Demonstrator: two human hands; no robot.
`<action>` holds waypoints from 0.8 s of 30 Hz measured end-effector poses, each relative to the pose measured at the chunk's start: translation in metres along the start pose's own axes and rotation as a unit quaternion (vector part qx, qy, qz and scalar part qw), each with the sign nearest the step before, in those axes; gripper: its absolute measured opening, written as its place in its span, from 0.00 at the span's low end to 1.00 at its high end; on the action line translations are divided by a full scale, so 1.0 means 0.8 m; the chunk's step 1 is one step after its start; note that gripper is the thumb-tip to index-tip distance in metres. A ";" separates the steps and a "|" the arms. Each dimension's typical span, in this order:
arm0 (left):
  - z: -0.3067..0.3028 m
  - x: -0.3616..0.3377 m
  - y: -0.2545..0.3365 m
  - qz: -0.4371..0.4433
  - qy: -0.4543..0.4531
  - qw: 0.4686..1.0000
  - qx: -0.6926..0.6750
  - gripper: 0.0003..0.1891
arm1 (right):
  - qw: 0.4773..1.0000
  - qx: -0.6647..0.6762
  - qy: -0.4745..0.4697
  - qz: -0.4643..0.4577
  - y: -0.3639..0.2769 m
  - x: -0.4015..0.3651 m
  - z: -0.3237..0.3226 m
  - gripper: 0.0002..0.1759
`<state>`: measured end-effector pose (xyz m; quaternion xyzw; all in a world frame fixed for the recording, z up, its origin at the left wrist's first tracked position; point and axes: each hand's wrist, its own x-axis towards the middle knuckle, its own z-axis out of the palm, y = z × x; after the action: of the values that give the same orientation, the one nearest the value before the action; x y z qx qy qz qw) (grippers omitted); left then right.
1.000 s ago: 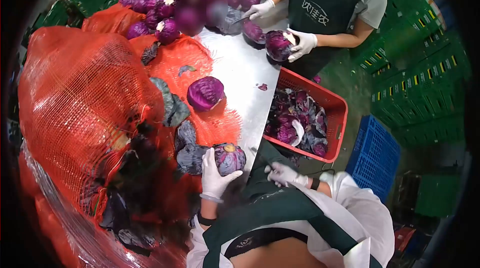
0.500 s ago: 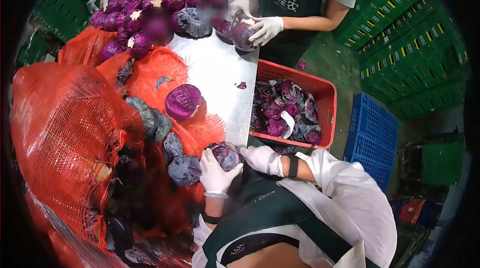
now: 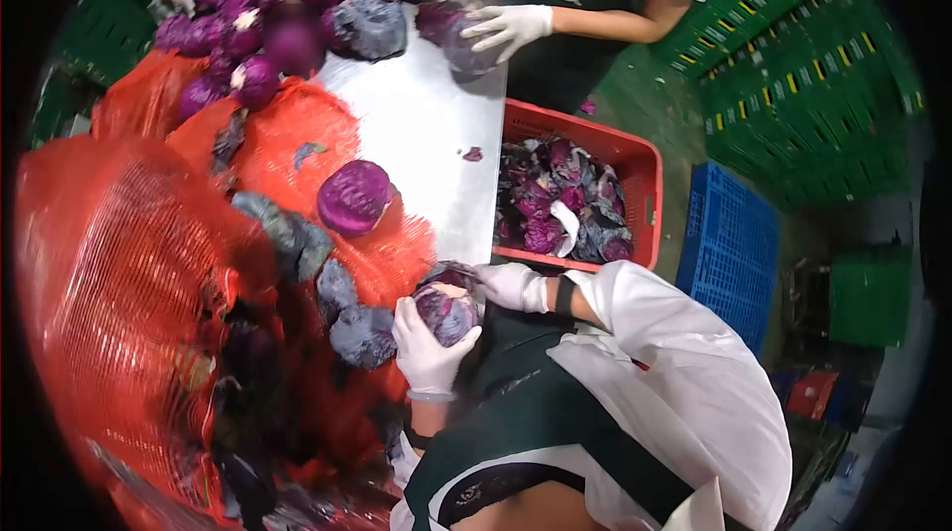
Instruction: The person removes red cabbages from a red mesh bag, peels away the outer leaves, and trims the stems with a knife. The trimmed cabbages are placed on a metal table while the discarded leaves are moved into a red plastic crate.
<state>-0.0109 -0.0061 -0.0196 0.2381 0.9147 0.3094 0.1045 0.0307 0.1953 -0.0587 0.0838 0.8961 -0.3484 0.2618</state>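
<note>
Close up, a red cabbage (image 3: 448, 313) held at the near edge of a steel table (image 3: 416, 124)
Left hand (image 3: 424, 353), gloved, cups the cabbage from below, fingers wrapped tight around it; right hand (image 3: 508, 286), gloved, touches its upper right side, grip unclear. Just left lie loose leaves (image 3: 362, 333) on orange net sacks (image 3: 119, 263); a second cabbage (image 3: 354, 196) sits further up, and a red crate (image 3: 655, 214) of leaf scraps stands right of the table

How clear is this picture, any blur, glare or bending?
Head view: fisheye, green crates curve and corners go black; the red net sack is smeared soft; a blurred patch covers part of the cabbage pile; the steel table shines pale, no harsh glare; the left hand and its cabbage look fairly sharp.
</note>
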 end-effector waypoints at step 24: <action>0.017 -0.031 -0.065 -0.117 0.023 0.932 -0.344 0.44 | 0.970 0.030 0.178 -0.162 -0.041 -0.081 0.011 0.32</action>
<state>-0.0043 -0.0476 -0.0613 0.0719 0.7759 0.5958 0.1942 0.0784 0.1668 -0.0111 0.0062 0.9193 -0.3918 0.0352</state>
